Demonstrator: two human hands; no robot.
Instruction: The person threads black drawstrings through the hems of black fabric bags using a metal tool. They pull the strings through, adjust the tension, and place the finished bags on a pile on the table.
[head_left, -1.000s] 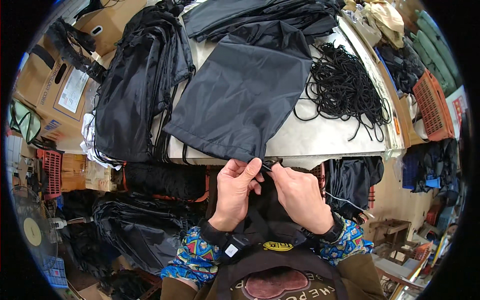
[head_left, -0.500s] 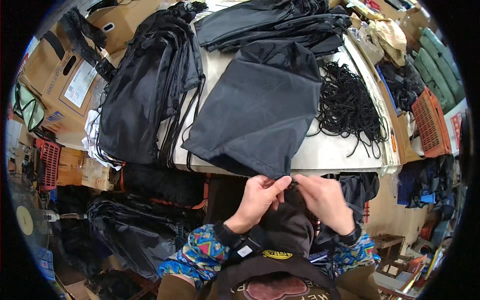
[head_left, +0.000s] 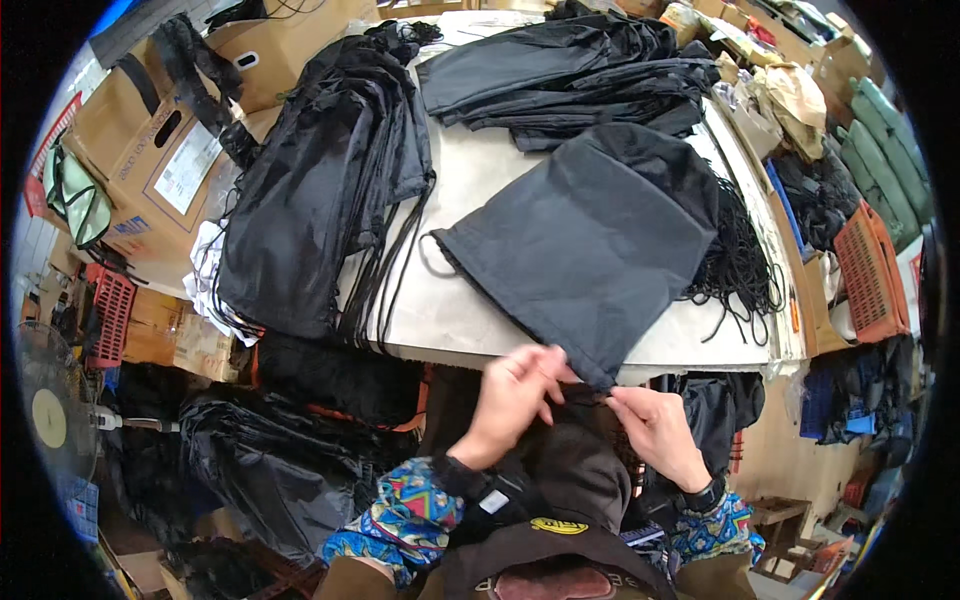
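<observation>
A black drawstring bag (head_left: 590, 240) lies flat on the white table, its hem and near corner reaching over the front edge. My left hand (head_left: 508, 402) is closed at the hem just left of that corner, thumb and finger pressed to the cloth; its fingertips are slightly blurred. At the corner itself, my right hand (head_left: 655, 428) pinches a thin dark bit that looks like the black cord, mostly hidden by the fingers. A small loop of cord (head_left: 432, 256) sticks out at the bag's other hem corner. Part of a black cord heap (head_left: 745, 275) shows beyond the bag's right side.
Stacked black bags with hanging cords (head_left: 325, 190) cover the table's left, and another black pile (head_left: 570, 75) lies at the back. A cardboard box (head_left: 150, 165) stands left. An orange crate (head_left: 872, 270) is at right, a fan (head_left: 50, 415) at lower left.
The bag has shifted right in view and turned, now covering part of the cord heap. My left hand has come off the corner onto the hem; my right hand has lowered slightly.
</observation>
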